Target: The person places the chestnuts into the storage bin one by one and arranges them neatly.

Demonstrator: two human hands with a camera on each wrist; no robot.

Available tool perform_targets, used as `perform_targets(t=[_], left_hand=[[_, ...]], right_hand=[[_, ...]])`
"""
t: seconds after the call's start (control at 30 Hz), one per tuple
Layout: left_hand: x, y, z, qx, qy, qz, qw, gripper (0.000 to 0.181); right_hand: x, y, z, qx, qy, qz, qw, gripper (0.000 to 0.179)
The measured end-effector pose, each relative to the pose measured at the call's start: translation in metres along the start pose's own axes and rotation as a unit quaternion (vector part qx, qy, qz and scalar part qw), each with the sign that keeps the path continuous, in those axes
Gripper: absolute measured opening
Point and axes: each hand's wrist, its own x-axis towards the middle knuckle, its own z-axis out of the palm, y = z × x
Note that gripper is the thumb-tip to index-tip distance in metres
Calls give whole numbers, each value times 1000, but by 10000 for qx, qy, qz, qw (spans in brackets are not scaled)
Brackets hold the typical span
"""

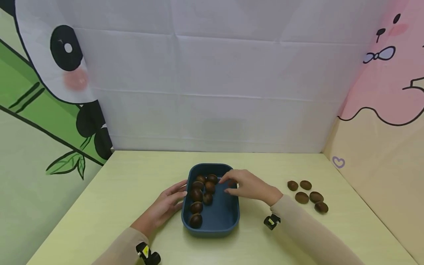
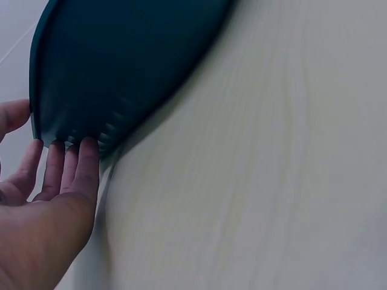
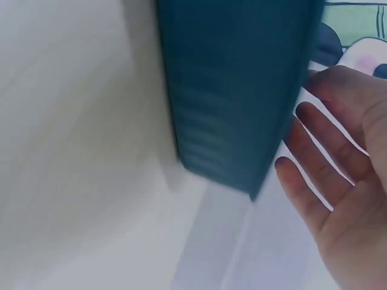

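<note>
A dark blue tray (image 1: 222, 217) with raised walls sits in the middle of the table, holding several brown chestnuts (image 1: 196, 195) along its left side. My left hand (image 1: 169, 204) rests against the tray's left wall. In the left wrist view its fairly straight fingers (image 2: 87, 163) touch the outside of the wall. Over the tray's far right part is my right hand (image 1: 248, 186), thumb and index finger spread apart. A brownish patch shows behind them; I cannot tell whether it is a chestnut. In the right wrist view the other fingers (image 3: 329, 130) extend loosely beside the tray wall.
To the right, several more chestnuts (image 1: 302, 197) lie loose on the pale yellow table (image 1: 265, 243). A white sheet (image 1: 215, 73) stands behind the table, with painted panels at either side. Each sleeved wrist carries a small black camera (image 1: 272, 221).
</note>
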Motion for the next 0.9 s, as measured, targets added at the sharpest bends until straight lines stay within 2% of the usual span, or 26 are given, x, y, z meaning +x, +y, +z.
perform_targets(t=[0.23, 0.43, 0.7, 0.9], left_hand=[[1, 1, 0, 85, -26, 104, 9999, 61], [-2, 0, 1, 207, 10, 181, 9996, 62], [0, -1, 1, 176, 83, 163, 9997, 59], [0, -3, 0, 130, 48, 201, 9997, 60]], right_hand=[[-38, 13, -29, -181, 411, 198, 9988, 30], [-85, 30, -48, -449, 697, 551, 9950, 29], [-147, 50, -64, -653, 1061, 1160, 9854, 23], [-191, 65, -68, -607, 1344, 1595, 9761, 20]])
